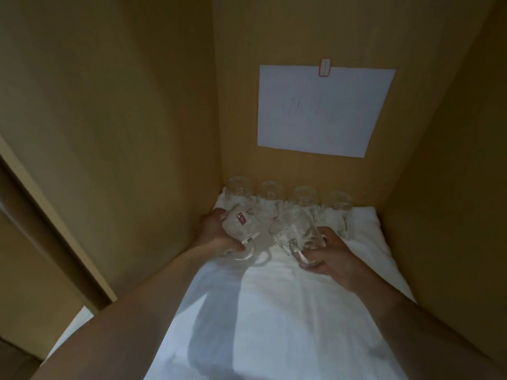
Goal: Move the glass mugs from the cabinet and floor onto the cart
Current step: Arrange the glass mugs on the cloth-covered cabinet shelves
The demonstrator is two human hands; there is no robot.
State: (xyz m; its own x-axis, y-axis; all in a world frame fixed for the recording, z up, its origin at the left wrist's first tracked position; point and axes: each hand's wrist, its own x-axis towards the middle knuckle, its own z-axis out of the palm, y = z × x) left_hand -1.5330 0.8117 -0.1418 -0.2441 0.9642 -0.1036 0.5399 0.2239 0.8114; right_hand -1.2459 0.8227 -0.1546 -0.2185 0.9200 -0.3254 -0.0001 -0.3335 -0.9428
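Inside a wooden cabinet, several clear glass mugs (301, 197) stand in a row along the back wall on a white cloth (274, 311). My left hand (216, 234) grips a glass mug with a small red sticker (238, 229), tilted near the left wall. My right hand (333, 256) holds another glass mug (295, 231) by its handle, in front of the row. Both mugs sit low over the cloth; whether they touch it is unclear.
The cabinet's side walls close in on the left (123, 133) and right (452, 187). A white sheet of paper (323, 111) is taped to the back wall. A cabinet door edge (55, 223) runs at the left.
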